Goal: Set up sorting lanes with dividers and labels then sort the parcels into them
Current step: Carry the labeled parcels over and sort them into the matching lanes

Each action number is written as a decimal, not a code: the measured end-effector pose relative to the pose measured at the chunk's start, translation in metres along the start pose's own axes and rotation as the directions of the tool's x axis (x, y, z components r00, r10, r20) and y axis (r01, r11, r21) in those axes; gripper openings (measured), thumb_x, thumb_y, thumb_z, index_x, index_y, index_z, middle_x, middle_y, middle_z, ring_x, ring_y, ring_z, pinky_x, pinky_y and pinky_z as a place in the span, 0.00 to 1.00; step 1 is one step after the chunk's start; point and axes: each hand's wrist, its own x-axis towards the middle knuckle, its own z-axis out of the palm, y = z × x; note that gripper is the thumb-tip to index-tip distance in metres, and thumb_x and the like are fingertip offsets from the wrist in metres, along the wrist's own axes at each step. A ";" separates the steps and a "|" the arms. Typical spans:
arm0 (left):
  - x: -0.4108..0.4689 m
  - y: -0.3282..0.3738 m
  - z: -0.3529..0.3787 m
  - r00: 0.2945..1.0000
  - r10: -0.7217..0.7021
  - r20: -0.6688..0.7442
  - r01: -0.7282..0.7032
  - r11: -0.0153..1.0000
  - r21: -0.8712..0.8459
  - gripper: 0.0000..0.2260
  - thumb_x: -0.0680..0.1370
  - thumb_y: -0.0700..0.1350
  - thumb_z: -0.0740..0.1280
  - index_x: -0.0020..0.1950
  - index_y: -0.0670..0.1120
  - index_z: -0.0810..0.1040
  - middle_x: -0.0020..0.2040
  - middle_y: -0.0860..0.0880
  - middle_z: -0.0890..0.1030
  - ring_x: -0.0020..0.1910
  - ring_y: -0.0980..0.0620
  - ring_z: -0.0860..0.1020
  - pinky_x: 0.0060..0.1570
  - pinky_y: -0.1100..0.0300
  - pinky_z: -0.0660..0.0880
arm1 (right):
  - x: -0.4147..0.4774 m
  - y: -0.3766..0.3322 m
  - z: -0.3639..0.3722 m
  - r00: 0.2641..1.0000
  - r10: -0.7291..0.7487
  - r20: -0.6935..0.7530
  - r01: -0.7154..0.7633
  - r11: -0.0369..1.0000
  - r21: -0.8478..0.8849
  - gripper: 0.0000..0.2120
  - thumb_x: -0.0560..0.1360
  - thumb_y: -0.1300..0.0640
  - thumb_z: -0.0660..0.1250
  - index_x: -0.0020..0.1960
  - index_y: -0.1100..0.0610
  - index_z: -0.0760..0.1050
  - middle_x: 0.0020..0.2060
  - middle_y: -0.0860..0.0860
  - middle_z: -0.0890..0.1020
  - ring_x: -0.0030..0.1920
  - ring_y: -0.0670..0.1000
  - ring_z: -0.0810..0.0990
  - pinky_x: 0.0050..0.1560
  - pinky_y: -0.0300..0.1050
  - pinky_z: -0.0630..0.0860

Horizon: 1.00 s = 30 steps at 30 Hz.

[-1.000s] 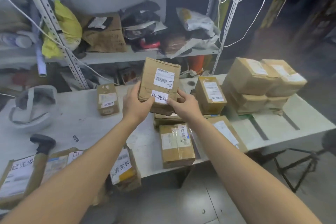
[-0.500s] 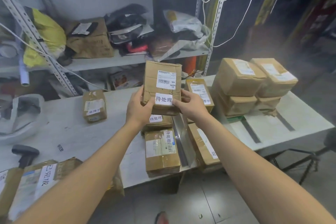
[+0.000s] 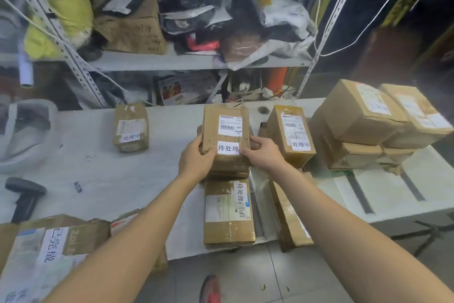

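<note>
A brown parcel bearing a white 待处理 label is gripped by both hands above the middle of the worktop. The left hand is curled round its left edge with the thumb laid on the top face, and the right hand is pinched on its right edge beside the label. The parcel is held directly over a lower parcel; whether the two are touching cannot be told. Nearer the front edge a third parcel with the same label is laid, so this strip is judged to be the 待处理 lane, bounded on the right by a grey divider strip. Just beyond it a 处理中 parcel is stood. The step in hand is judged to be the setting-down. It is best done level, with the label kept upward and readable, the edges squared to the parcel beneath, and the right side kept off the divider so that nothing is nudged into the neighbouring lane. The fingers should be slid out only once the weight is borne from below.
</note>
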 end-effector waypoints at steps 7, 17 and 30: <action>0.001 -0.007 0.008 1.000 -0.028 0.014 0.028 1.000 0.000 0.24 0.80 0.50 0.65 0.76 0.56 0.65 0.67 0.53 0.76 0.56 0.56 0.73 0.54 0.61 0.73 | 0.013 0.014 0.003 1.000 -0.013 0.028 0.013 1.000 0.001 0.29 0.76 0.53 0.71 0.74 0.54 0.68 0.63 0.51 0.80 0.50 0.46 0.77 0.47 0.37 0.75; -0.020 0.020 -0.040 0.997 -0.070 -0.018 0.072 0.950 0.303 0.35 0.78 0.59 0.66 0.81 0.53 0.54 0.78 0.49 0.62 0.76 0.47 0.63 0.71 0.50 0.64 | -0.001 -0.006 -0.026 0.966 -0.257 0.028 0.256 0.939 -0.231 0.20 0.77 0.54 0.68 0.67 0.55 0.73 0.56 0.52 0.82 0.46 0.49 0.78 0.46 0.43 0.74; -0.053 0.026 -0.157 0.984 0.073 -0.164 0.099 0.545 0.833 0.32 0.76 0.54 0.66 0.78 0.53 0.59 0.74 0.50 0.68 0.70 0.44 0.69 0.62 0.45 0.74 | -0.005 -0.075 0.022 0.781 -0.554 0.288 0.622 0.651 -0.434 0.29 0.77 0.53 0.66 0.76 0.55 0.63 0.71 0.54 0.72 0.71 0.56 0.69 0.65 0.52 0.71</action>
